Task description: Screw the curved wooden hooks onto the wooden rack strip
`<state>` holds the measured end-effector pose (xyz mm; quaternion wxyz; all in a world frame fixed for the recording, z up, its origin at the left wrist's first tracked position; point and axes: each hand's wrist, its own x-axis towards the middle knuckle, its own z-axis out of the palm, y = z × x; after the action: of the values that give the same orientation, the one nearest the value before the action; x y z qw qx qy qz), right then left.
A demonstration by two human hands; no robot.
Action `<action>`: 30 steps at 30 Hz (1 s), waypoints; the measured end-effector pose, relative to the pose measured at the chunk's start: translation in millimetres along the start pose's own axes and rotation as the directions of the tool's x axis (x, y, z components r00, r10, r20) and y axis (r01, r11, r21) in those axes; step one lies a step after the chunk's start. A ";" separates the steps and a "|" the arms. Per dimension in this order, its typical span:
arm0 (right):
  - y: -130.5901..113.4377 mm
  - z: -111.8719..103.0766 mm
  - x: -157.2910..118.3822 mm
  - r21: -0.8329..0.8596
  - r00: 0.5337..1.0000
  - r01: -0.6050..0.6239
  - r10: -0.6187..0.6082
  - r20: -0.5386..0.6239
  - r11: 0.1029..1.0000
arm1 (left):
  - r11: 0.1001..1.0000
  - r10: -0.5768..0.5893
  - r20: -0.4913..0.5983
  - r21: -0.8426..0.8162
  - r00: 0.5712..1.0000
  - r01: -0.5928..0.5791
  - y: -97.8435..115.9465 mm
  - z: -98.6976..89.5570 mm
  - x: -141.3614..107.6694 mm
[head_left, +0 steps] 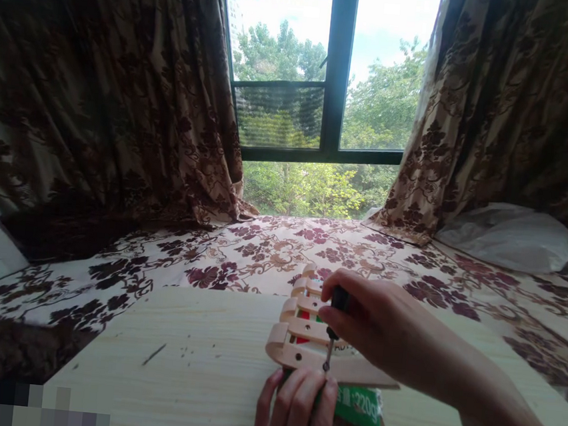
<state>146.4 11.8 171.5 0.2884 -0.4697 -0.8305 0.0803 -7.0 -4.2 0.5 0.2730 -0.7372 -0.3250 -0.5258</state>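
My right hand (369,315) is closed around the black handle of a screwdriver (340,300). Its shaft points down, and the tip meets a small dark screw (326,366) at the near strip of a pale wooden piece (309,359). That piece has several strips with curled left ends and dark holes or screws along them. Beneath it lies a green printed packet (363,409) with "220g" on it. At the near edge, my left hand (295,412) presses its fingers against the wooden piece, close to the screwdriver tip. The left thumb is hidden.
The pale wooden board (176,336) under the work carries a thin dark sliver (154,354) and small crumbs. Behind it spreads a flowered cloth (260,247). A clear plastic bag (507,236) lies at the right, near the curtains (435,154) and window (338,64).
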 end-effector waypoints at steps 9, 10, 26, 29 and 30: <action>6.8 5.0 4.9 -0.033 0.996 -0.073 0.071 -0.049 0.997 | 0.999 0.029 0.023 0.022 0.999 -0.030 -2.2 -1.9 -0.2; 6.8 4.6 4.3 -0.034 0.997 -0.067 0.065 -0.051 0.997 | 0.999 0.030 0.023 0.024 0.999 -0.031 -2.3 -2.1 0.0; 3.8 1.2 3.3 0.050 0.999 -0.030 0.032 -0.037 0.998 | 0.998 0.044 0.045 0.034 0.998 -0.046 -3.0 -3.5 1.2; -0.4 -4.6 -1.8 0.072 1.000 0.020 -0.021 0.003 0.997 | 1.000 0.022 -0.005 0.021 1.000 -0.022 -0.6 0.4 0.9; -1.7 -6.3 -3.4 0.096 0.999 0.038 -0.041 0.031 0.995 | 1.000 0.000 -0.037 0.012 0.999 0.001 0.7 2.2 0.8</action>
<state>149.9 7.2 176.1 0.2982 -0.4375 -0.8395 0.1218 -5.0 -2.8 0.5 0.2832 -0.7257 -0.3232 -0.5373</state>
